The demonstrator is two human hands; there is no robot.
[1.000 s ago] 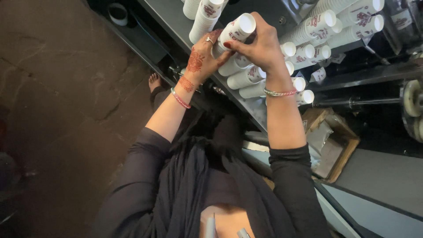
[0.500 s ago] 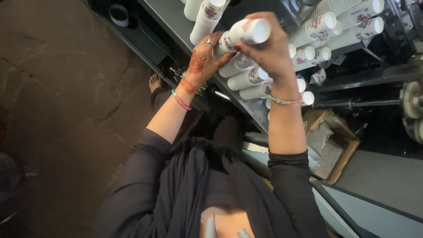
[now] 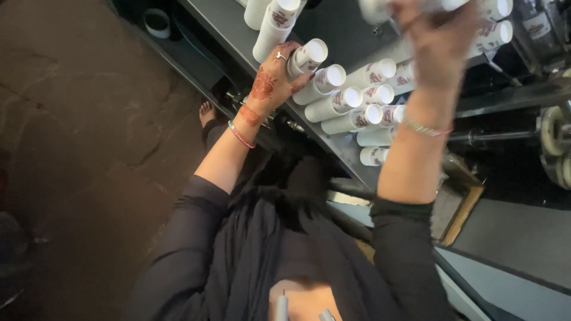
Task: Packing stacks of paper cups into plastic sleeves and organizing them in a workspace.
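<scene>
Your left hand [image 3: 270, 83] has its fingers wrapped around one white paper cup stack [image 3: 306, 57], held just over the row of cup stacks [image 3: 351, 101] lying on the grey counter [image 3: 229, 27]. Your right hand [image 3: 437, 44] is up near the top edge, blurry, fingers closed on another white tube-like stack [image 3: 380, 7], though the grip is hard to read. Looks like you're mid-sorting; I'd guess next you need a free slot in the row for the left one.

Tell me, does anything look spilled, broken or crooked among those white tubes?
Nothing stands out. The white tubes lie in tidy rows on the grey shelf. The left hand grips one tube; the right hand is blurred, so its hold is unclear.
</scene>
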